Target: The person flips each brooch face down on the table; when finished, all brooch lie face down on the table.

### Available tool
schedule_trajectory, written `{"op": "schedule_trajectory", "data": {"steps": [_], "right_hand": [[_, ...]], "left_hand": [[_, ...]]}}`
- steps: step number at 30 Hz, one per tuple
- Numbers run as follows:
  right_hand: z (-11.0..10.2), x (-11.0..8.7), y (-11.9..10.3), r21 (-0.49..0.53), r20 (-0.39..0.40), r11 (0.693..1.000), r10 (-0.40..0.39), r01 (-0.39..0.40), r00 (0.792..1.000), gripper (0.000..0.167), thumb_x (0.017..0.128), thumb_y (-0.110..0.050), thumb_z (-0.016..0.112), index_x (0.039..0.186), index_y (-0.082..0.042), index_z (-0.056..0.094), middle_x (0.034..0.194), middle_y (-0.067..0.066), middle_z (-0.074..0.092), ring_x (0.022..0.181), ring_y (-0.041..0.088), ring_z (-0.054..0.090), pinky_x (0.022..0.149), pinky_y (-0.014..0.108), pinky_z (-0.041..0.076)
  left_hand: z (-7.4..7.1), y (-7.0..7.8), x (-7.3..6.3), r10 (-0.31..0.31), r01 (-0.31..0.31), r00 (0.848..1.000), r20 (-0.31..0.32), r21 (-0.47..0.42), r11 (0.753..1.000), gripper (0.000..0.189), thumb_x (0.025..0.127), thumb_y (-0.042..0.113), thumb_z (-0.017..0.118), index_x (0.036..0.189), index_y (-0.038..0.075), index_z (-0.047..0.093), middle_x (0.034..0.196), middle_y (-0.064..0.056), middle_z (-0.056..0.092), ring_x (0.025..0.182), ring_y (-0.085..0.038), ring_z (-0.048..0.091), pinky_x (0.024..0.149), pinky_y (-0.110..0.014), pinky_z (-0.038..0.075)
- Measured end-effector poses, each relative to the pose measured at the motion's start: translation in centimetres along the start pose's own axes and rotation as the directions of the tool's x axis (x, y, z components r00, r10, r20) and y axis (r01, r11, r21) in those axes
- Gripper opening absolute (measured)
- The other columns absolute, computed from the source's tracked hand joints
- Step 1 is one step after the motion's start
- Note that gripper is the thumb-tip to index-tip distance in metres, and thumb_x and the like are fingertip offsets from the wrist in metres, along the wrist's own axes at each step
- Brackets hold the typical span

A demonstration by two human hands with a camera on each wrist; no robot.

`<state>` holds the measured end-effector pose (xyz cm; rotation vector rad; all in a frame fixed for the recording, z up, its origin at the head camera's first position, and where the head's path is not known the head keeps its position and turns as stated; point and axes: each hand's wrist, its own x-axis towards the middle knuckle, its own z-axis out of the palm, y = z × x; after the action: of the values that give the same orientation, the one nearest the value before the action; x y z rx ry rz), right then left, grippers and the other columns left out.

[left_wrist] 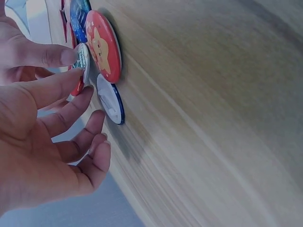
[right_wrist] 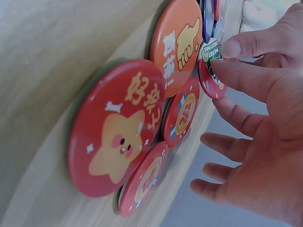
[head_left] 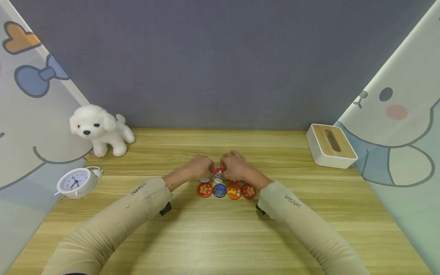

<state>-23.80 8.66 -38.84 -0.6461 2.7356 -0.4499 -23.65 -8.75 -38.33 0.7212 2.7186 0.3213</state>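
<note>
Between my hands is a round red, white and green pin badge with Christmas lettering (head_left: 218, 175), tilted up off the table. My left hand (head_left: 200, 167) pinches its left edge with thumb and forefinger. From the other side my right hand (head_left: 236, 167) pinches its right edge, with the remaining fingers loosely spread in the right wrist view. In front lie a red star badge (head_left: 204, 190), a blue badge (head_left: 219, 190), an orange thumbs-up badge (head_left: 234, 191) and another red star badge (head_left: 249, 191). A badge with its white back up (left_wrist: 110, 98) lies beneath my left fingers.
Two red badges with gold centres, one nearer (right_wrist: 182, 112) and one further out (right_wrist: 144, 180), lie by my right hand. A white plush dog (head_left: 101, 130) and an alarm clock (head_left: 77, 183) stand left. A tissue box (head_left: 331, 146) sits at the back right of the wooden table (head_left: 213, 236).
</note>
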Motion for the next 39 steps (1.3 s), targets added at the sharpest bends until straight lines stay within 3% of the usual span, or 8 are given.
{"op": "schedule_trajectory", "data": {"steps": [9,15,21,23,25,28,33,39], "right_hand": [[0.5,-0.3,-0.1,-0.057,-0.083,0.998,-0.036,0.032,0.996,0.022,0.086,-0.027,0.077,0.089,-0.015,0.059,0.148,0.012,0.051,0.150,0.045,0.023,0.116,0.066,0.024],[0.5,-0.7,-0.5,-0.023,-0.086,0.998,-0.067,0.065,0.994,0.020,0.090,-0.034,0.075,0.084,-0.018,0.064,0.155,0.016,0.044,0.151,0.045,0.021,0.116,0.068,0.022],[0.5,-1.0,-1.0,-0.005,-0.079,0.997,-0.075,0.075,0.994,0.023,0.088,-0.039,0.075,0.089,-0.017,0.070,0.155,0.017,0.043,0.151,0.044,0.020,0.117,0.067,0.022],[0.6,-1.1,-1.1,-0.007,-0.078,0.997,-0.079,0.079,0.994,0.025,0.087,-0.041,0.076,0.091,-0.016,0.071,0.155,0.017,0.044,0.151,0.044,0.020,0.117,0.066,0.023],[0.6,-1.1,-1.2,-0.009,-0.078,0.997,-0.081,0.080,0.994,0.028,0.087,-0.043,0.075,0.092,-0.016,0.072,0.155,0.017,0.044,0.151,0.043,0.020,0.117,0.066,0.023],[0.6,-1.2,-1.3,-0.007,-0.078,0.997,-0.078,0.078,0.994,0.028,0.088,-0.044,0.074,0.095,-0.017,0.074,0.154,0.016,0.045,0.152,0.042,0.020,0.117,0.065,0.023],[0.6,-1.3,-1.4,0.021,-0.084,0.998,-0.059,0.061,0.995,0.022,0.093,-0.038,0.071,0.090,-0.017,0.073,0.155,0.015,0.044,0.152,0.042,0.020,0.118,0.065,0.022],[0.5,-1.3,-1.4,0.040,-0.100,0.998,-0.040,0.044,0.994,0.026,0.093,-0.030,0.069,0.071,-0.018,0.065,0.151,0.016,0.050,0.150,0.044,0.025,0.117,0.066,0.024]], "left_hand": [[-0.2,-0.4,0.0,-0.007,0.007,1.000,0.004,-0.042,0.999,0.018,0.094,0.024,0.066,0.088,0.010,0.076,0.084,0.001,0.075,0.083,-0.017,0.065,0.111,-0.054,0.033],[-0.5,-0.2,0.1,-0.021,0.021,1.000,0.002,-0.024,1.000,0.020,0.093,0.026,0.064,0.086,0.012,0.077,0.082,0.001,0.074,0.083,-0.019,0.063,0.109,-0.053,0.036],[-0.6,-0.3,0.0,-0.063,0.065,0.998,0.023,-0.089,0.994,0.024,0.096,0.026,0.062,0.093,0.009,0.079,0.087,-0.001,0.075,0.097,-0.026,0.064,0.114,-0.055,0.031],[-0.7,-0.3,-0.1,-0.084,0.087,0.996,0.035,-0.115,0.989,0.026,0.097,0.027,0.061,0.096,0.008,0.078,0.086,-0.002,0.073,0.089,-0.024,0.062,0.105,-0.049,0.042],[-0.7,-0.3,-0.2,-0.095,0.100,0.995,0.042,-0.139,0.985,0.027,0.099,0.027,0.059,0.099,0.007,0.077,0.085,-0.002,0.070,0.078,-0.019,0.058,0.086,-0.039,0.049],[-0.7,-0.3,-0.1,-0.105,0.113,0.993,0.050,-0.183,0.977,0.028,0.101,0.025,0.055,0.103,0.007,0.076,0.083,-0.002,0.067,0.063,-0.014,0.049,0.060,-0.027,0.042],[-0.8,-0.2,-0.2,-0.105,0.111,0.994,0.043,-0.199,0.974,0.030,0.103,0.021,0.049,0.112,0.007,0.074,0.089,-0.002,0.068,0.061,-0.011,0.046,0.057,-0.023,0.037],[-0.8,-0.1,-0.2,-0.092,0.094,0.996,0.023,-0.159,0.983,0.028,0.102,0.022,0.052,0.112,0.009,0.075,0.104,-0.003,0.074,0.077,-0.015,0.056,0.068,-0.028,0.045]]}}
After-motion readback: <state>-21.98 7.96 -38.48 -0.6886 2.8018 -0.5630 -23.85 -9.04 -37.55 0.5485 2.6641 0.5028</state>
